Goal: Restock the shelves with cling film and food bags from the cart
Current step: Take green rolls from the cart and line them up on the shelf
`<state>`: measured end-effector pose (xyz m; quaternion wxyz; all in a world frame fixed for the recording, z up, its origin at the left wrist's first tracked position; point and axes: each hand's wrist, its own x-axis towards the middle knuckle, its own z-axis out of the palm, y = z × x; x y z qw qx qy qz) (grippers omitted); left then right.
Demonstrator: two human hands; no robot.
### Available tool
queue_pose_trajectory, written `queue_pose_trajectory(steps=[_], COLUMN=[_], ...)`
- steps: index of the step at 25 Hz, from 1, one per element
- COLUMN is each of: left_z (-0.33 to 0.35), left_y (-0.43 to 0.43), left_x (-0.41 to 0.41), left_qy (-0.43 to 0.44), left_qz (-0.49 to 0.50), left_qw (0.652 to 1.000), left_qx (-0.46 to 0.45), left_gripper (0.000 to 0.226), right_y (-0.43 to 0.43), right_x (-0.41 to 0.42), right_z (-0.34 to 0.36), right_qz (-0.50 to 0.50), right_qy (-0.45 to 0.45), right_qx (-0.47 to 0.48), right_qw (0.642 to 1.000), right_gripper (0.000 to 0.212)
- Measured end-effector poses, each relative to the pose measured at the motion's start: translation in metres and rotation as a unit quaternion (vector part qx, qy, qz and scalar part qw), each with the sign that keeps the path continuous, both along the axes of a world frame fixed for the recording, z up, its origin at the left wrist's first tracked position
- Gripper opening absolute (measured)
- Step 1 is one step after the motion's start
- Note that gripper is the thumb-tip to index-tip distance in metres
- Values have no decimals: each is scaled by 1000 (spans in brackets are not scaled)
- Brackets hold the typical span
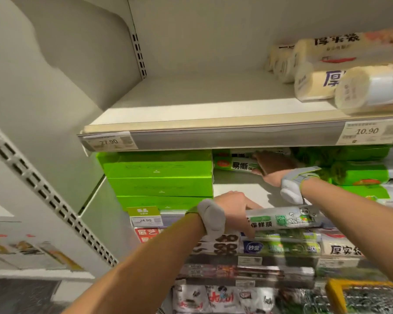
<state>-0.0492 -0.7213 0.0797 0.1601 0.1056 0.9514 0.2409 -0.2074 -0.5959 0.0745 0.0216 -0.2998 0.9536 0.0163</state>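
The left hand [232, 207] clamps a white printed cling-film roll [284, 219] — best slid level toward twelve o'clock, beside the green-labelled roll [236, 165] the right hand [275, 168] grips.

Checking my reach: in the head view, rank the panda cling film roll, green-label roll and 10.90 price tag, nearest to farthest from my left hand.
1. Panda cling film roll: gripped in the left hand.
2. Green-label roll: behind, in the right hand.
3. 10.90 price tag: upper shelf edge, far right.
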Motion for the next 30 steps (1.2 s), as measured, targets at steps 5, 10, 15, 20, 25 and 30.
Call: queue_pose_trajectory(steps=[5, 10, 15, 20, 25, 30], left_z=[-10, -10, -13, -18, -18, -15], left_y=[-7, -11, -11, -11, -8, -9], left_x=[5, 4, 6, 4, 3, 4], left_qy=[48, 46, 43, 52, 48, 34], left_qz=[-41, -27, -18, -15, -4, 12], left_qw=[998, 998, 999, 998, 998, 998], left_qx=[4, 18, 23, 23, 35, 47], left_gripper=[56, 56, 55, 56, 48, 32], right_y=[-8, -12, -15, -17, -22, 6], right_x=[-13, -12, -15, -14, -5, 55], right_z=[-15, -6, -12, -21, -8, 24], right_qz=[4, 16, 34, 42, 36, 139], right_qy=[112, 146, 156, 161, 154, -52], right_qx=[33, 76, 90, 46, 60, -24], right_qw=[993, 986, 983, 985, 986, 989], right_gripper=[45, 53, 60, 51, 54, 41])
